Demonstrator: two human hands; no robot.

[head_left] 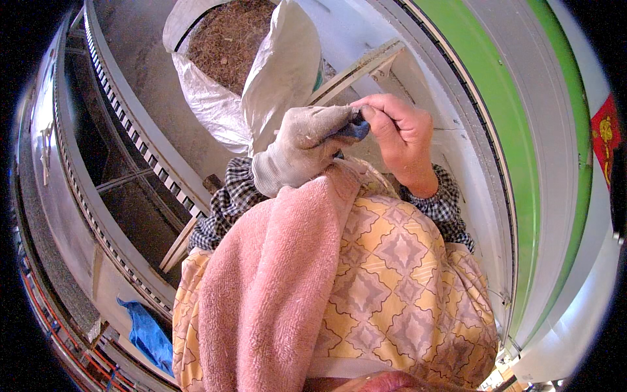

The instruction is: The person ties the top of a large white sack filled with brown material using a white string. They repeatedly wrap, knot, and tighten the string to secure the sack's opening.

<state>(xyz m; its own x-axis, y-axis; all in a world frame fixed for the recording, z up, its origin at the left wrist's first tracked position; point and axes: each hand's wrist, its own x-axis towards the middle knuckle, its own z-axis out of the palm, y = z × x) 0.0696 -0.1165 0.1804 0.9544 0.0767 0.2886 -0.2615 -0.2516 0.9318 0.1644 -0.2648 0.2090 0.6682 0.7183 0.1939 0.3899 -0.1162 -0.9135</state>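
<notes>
My left hand [304, 140] wears a pale grey knitted glove, its fingers closed and pointing to the right. Dark blue material [353, 129] shows at its fingertips; whether this belongs to the glove or is a separate piece I cannot tell. My right hand [398, 130] is bare. Its thumb and forefinger pinch a small dark blue piece [357, 115] against the gloved fingertips. Just below both hands lies the top of a pink towel [274, 274], draped over my yellow patterned apron [392, 274].
Beyond my hands stands an open white woven sack [284, 59] filled with brown, shredded-looking material [232, 42]. A green and grey curved panel [503, 85] runs along the right. At left is a metal-framed machine [140, 163], with a blue cloth [147, 333] low beside it.
</notes>
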